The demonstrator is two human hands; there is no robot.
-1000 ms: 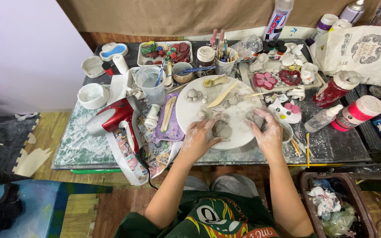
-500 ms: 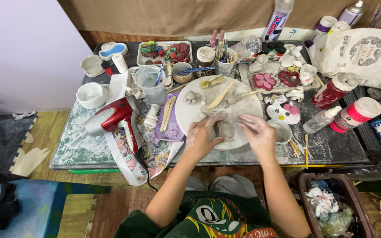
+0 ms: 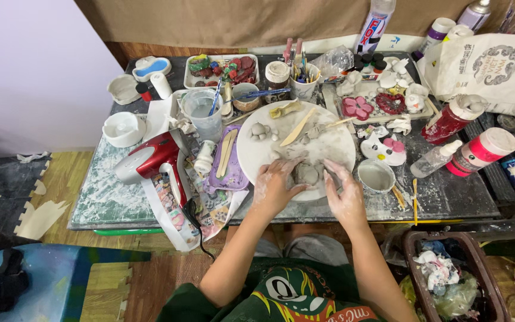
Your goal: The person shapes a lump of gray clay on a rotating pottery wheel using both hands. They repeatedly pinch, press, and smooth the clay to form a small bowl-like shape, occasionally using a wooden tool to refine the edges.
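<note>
overhead view of a cluttered counter (image 3: 120, 203). a round white plate (image 3: 257, 156) sits at its front centre, and a lump of grey clay (image 3: 306, 174) lies on the plate's near edge. the left hand (image 3: 276, 186) and right hand (image 3: 346, 197), both dusted with pale clay, flank the lump: the left grip curls loosely against its left side, fingers bent and touching it, while the right grip has fingers spread, fingertips at the lump's right side, not closed around it. small clay balls (image 3: 259, 130) and a wooden modelling stick (image 3: 297, 127) lie farther back on the plate. a red hair dryer (image 3: 153, 160) rests well to the left; a small white cup (image 3: 376, 176) stands just beside the right hand.
</note>
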